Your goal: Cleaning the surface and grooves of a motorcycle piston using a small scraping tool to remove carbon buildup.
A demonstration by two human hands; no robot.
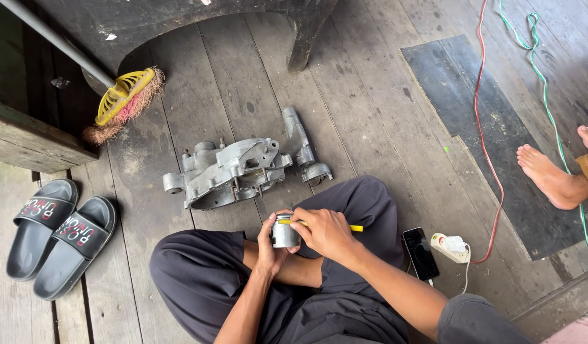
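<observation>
A small metal cylinder (284, 233) is gripped by the left hand (271, 245) over the lap, a yellow-handled tool (354, 227) is clasped by the right hand (325, 232) w/ tip at the cylinder's top, an alum. engine casing (233, 172) lying just ahead on the wooden floor (370, 127).

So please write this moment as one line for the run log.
left hand: holds small metal cylinder | right hand: holds yellow tool at cylinder top | engine casing: on wooden floor, untouched
</observation>
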